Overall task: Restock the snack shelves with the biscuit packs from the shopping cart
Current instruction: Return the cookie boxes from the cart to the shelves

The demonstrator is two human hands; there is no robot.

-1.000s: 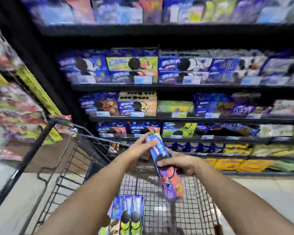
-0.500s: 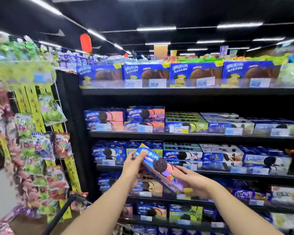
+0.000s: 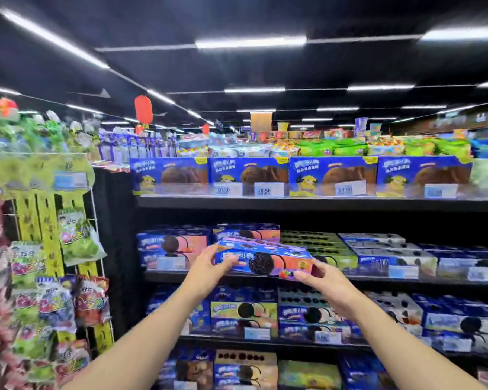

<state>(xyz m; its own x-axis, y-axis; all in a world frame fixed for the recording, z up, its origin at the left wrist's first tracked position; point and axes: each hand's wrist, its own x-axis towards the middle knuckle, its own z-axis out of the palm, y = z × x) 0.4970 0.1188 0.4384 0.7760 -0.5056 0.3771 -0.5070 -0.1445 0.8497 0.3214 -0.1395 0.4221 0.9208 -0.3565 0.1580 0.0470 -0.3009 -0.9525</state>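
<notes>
I hold a long blue and pink biscuit pack (image 3: 265, 261) level in front of the second shelf from the top (image 3: 378, 281). My left hand (image 3: 209, 266) grips its left end and my right hand (image 3: 319, 280) grips its right end. The pack hovers just in front of stacked packs of the same blue and pink kind (image 3: 245, 233) on that shelf. The shopping cart is out of view.
The top shelf (image 3: 293, 202) carries large blue biscuit boxes (image 3: 248, 171) behind price tags. Lower shelves (image 3: 265, 340) hold more biscuit packs. A wire rack (image 3: 96, 249) of hanging candy bags (image 3: 76, 235) stands to the left of the shelving.
My view has risen from the cart to the upper shelves. Both hands lifted the pack up and turned it from tilted to level, in front of the second shelf.
</notes>
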